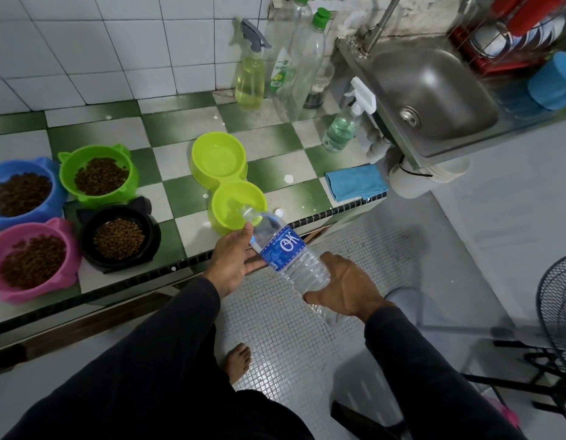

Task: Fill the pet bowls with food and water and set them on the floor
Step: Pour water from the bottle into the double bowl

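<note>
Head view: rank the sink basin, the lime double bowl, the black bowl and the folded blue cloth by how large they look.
1. Sink basin.
2. Lime double bowl, spanning two wells.
3. Black bowl.
4. Folded blue cloth.

The black bowl sits nearer the camera than the cloth, so the ranking of those two is unsure.

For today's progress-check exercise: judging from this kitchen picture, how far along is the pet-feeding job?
Done: the blue bowl, green bowl, pink bowl and black bowl hold kibble. In hand: the left hand and right hand tip the water bottle over the double bowl. Left: every bowl sits on the counter, not the floor.
</note>
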Demonstrator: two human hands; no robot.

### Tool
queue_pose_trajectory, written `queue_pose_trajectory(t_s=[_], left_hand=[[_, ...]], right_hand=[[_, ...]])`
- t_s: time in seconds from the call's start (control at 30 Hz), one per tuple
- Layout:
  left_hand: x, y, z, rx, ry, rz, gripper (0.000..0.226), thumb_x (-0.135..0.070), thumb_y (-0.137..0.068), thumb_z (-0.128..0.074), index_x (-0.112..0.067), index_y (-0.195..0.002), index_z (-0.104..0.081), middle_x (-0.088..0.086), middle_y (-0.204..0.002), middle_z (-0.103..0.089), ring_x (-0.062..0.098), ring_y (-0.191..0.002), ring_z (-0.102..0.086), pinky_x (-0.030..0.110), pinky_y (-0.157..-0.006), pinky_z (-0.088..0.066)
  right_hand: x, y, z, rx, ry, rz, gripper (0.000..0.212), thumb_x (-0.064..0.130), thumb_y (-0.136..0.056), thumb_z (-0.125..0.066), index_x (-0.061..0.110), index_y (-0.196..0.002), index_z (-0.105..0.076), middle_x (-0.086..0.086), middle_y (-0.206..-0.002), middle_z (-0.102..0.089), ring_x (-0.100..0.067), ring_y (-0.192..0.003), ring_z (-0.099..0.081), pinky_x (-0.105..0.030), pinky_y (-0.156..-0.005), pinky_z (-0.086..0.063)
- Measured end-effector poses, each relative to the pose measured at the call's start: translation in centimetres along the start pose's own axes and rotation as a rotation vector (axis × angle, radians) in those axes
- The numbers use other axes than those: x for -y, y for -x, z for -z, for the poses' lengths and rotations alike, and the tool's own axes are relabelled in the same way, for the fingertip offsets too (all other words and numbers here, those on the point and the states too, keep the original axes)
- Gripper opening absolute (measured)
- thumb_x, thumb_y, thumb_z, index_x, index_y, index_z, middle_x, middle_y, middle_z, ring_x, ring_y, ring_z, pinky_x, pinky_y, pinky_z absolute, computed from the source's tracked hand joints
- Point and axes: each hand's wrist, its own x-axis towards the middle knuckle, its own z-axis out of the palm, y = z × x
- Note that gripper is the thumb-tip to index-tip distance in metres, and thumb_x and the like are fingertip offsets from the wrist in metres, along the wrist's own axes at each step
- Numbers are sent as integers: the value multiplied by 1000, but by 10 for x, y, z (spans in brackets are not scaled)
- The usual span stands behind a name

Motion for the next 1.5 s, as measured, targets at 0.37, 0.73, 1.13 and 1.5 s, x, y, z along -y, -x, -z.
queue_pose_trajectory(t_s=[0.37,0.73,1.13,1.5], left_hand=[[0,0,0,5,7,11,45,-40,-99,-64,-11,-133,-57,13,-126,-72,29,-104,-76,47,-80,-63],[-1,-1,-1,-7,-3,24,50,-40,-99,-62,-10,-138,-54,15,-131,-68,33,-111,-72,50,-84,-63],[-1,0,-2,6,6,26,51,-41,-97,-64,-10,-137,-54,16,-131,-68,33,-111,-72,51,-85,-62],[-2,1,-2,-30,1,46,51,-38,-100,-60,-8,-140,-51,18,-133,-66,36,-115,-69,53,-90,-61]], right_hand=[[0,1,1,-12,19,15,62,70,-61,-73,32,-106,-52,10,-93,-60,-7,-82,-59,-34,-77,-55],[0,1,1,-19,32,13,64,74,-60,-70,33,-106,-52,12,-93,-59,-5,-81,-57,-32,-76,-53],[0,2,3,-20,18,6,64,76,-60,-69,36,-107,-52,15,-92,-59,-3,-79,-56,-24,-68,-45],[1,1,1,2,24,-7,64,75,-60,-69,35,-107,-51,14,-93,-59,-5,-79,-56,-26,-68,-46]])
